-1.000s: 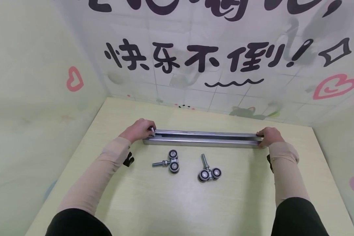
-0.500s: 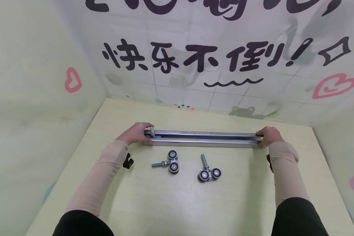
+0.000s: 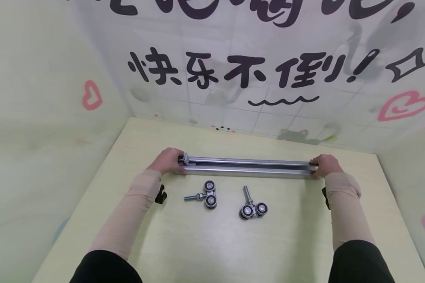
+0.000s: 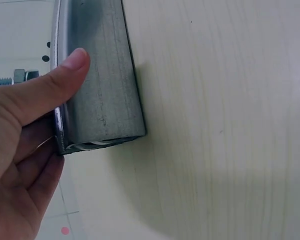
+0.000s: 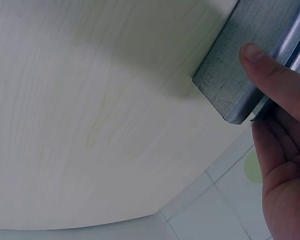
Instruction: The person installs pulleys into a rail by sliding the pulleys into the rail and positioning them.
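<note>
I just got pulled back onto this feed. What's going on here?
A person is holding a slotted metal rail crosswise with both hands: the left hand grips one end and the right hand the other. A threaded bolt sticks up from the slot near the left hand. Two roller trolleys, one to the left and one to the right, lie loose on the table on the person's side of the rail, touched by neither hand.

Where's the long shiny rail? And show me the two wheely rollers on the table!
Rail (image 3: 249,171): head view, on its near lip, about midway along.
Left roller (image 3: 209,193): head view, between its two wheels.
Right roller (image 3: 254,210): head view, between its two wheels.
</note>
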`<act>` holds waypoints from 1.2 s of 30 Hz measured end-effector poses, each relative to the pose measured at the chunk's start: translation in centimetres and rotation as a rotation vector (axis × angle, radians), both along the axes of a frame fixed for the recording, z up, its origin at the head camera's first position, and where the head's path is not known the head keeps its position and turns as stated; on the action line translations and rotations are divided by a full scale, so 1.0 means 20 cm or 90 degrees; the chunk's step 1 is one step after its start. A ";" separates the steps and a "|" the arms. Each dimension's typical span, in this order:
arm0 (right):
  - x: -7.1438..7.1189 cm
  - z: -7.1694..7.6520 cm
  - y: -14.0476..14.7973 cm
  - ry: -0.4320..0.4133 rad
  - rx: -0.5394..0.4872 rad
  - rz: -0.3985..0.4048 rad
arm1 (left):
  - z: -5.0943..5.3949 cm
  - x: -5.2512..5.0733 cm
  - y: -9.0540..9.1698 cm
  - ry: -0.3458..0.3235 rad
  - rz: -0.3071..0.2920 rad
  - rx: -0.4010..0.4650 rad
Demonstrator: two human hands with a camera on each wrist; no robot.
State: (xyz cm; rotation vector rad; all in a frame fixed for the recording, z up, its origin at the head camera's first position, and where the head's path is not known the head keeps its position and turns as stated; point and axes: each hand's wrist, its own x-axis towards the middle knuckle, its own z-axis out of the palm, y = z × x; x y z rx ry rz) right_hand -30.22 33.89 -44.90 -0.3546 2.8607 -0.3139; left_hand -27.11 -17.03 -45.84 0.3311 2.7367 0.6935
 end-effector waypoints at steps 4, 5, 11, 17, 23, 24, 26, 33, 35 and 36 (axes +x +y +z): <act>0.02 0.00 -0.01 0.003 0.007 0.015 | 0.01 0.01 0.02 -0.008 0.015 -0.017; 0.02 0.00 -0.01 0.000 0.007 0.017 | 0.01 0.01 0.03 -0.010 0.019 -0.021; 0.04 0.01 -0.01 -0.049 -0.002 0.023 | 0.04 0.00 0.05 -0.037 0.034 -0.038; 0.04 0.03 -0.06 -0.041 0.009 0.066 | 0.05 0.01 0.05 -0.044 0.042 -0.033; 0.08 0.08 -0.23 0.044 -0.081 0.127 | 0.06 0.01 0.05 -0.042 0.055 -0.026; 0.09 0.08 -0.26 0.051 -0.096 0.131 | 0.06 0.02 0.05 -0.043 0.058 -0.023; 0.11 0.09 -0.33 0.062 -0.117 0.141 | 0.07 0.02 0.05 -0.048 0.062 -0.021; 0.19 0.07 -0.56 0.073 -0.173 0.184 | 0.06 0.01 0.05 -0.059 0.059 -0.018; 0.22 0.06 -0.61 0.075 -0.192 0.203 | 0.06 0.01 0.05 -0.058 0.062 -0.015; 0.23 0.05 -0.64 0.073 -0.198 0.213 | 0.05 0.01 0.05 -0.058 0.062 -0.013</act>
